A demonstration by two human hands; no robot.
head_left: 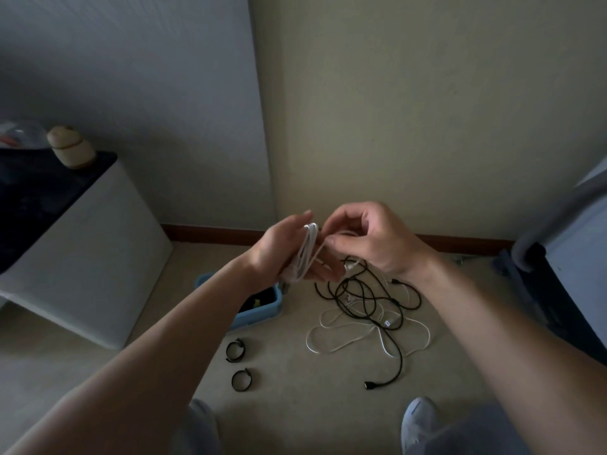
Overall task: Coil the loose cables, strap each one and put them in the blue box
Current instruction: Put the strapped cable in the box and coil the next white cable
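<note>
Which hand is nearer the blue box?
Left. The left hand is just up-right of the blue box; the right hand is farther right, above the loose cables.

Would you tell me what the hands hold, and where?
The white cable: its coils wrap the left hand; the right hand pinches the loose strand beside them.
</note>
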